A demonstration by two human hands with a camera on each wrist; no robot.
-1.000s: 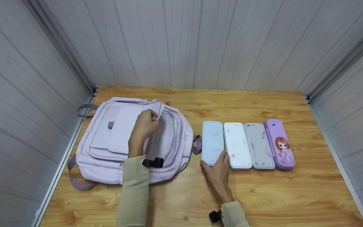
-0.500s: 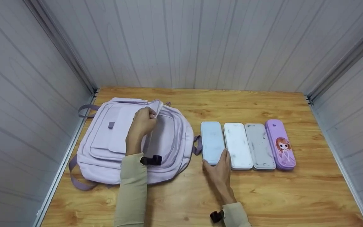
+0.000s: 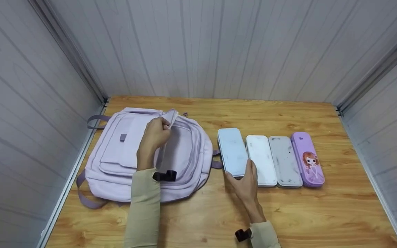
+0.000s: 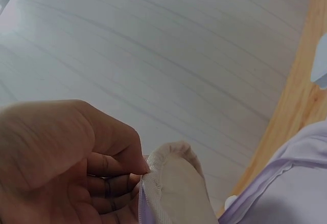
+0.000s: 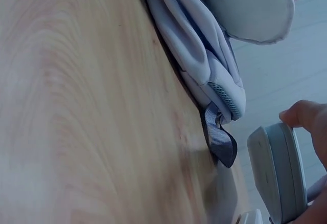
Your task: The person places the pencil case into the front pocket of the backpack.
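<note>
The two hands are apart from each other. The left hand (image 3: 153,137), left of the middle of the frame, pinches the edge of a flap (image 3: 172,119) of the lilac backpack (image 3: 114,150); the left wrist view shows the thumb pressing on this edge. The backpack lies in the left half, below the hand and around it.

The right hand (image 3: 245,184), at lower centre-right, holds the light blue case (image 3: 232,151) by its near end, with the thumb on the left side and fingers on the right side. So the case lies just above this hand in the frame, to the right of the left hand and well apart from it. It is slightly tilted, and in the right wrist view it appears raised from the wooden table (image 3: 198,220). Its left edge covers a part of the strap (image 3: 216,164).

To its right stand in a row the white case (image 3: 261,160), the grey case (image 3: 285,161) and the purple case (image 3: 303,144).
</note>
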